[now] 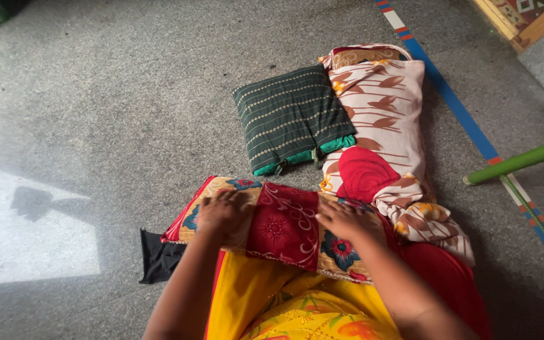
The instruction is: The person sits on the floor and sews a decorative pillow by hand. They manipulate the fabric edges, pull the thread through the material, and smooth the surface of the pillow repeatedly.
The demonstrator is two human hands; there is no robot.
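Observation:
A pillow in a red and tan flowered cover (281, 226) lies across my lap on the grey floor. My left hand (223, 212) rests flat on its left part, fingers spread. My right hand (345, 220) presses flat on its right part. Neither hand grips anything. A black cloth (156, 257) sticks out from under the pillow's left end. Beyond it lie a dark green striped pillow (291, 116) and, touching its right side, a long cream pillow with a red flower and brown leaves (380, 126).
A green pole (521, 160) lies at the right. A blue, red and white stripe (467, 123) runs diagonally along the floor. A wooden frame edge (524, 25) stands at the top right. My yellow garment (297, 305) fills the bottom. A bright light patch (26, 233) is at left.

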